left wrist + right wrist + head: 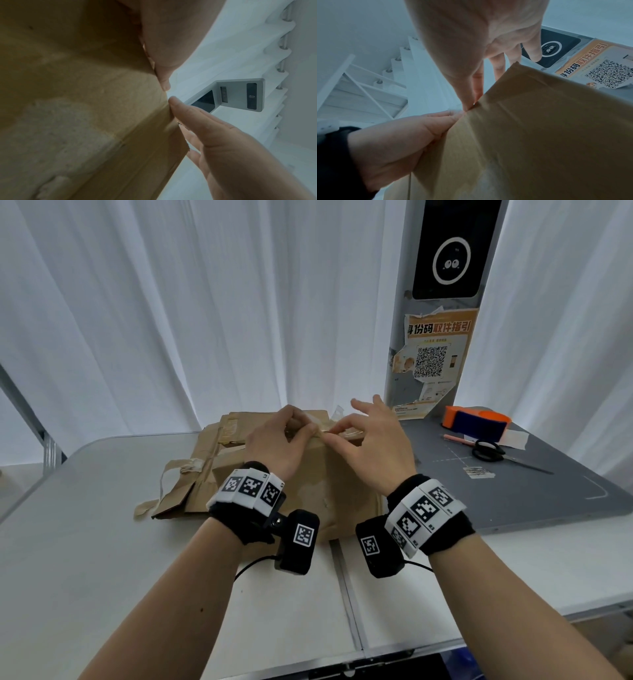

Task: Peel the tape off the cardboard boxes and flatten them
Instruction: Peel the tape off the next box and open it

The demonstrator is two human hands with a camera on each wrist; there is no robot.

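White table (102, 542): both hands pinch cardboard box (329, 494) tape (337, 430).

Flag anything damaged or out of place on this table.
The poster on the grey pillar is torn and peeling at its edges. Left of the standing box, flattened cardboard lies crumpled with tape remnants.

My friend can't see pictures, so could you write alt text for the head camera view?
Two bare hands, the left hand and the right hand, pick at clear tape along the top edge of an upright brown cardboard box on a white folding table. Flattened brown cardboard lies to its left; black-handled scissors rest on a grey mat at right.
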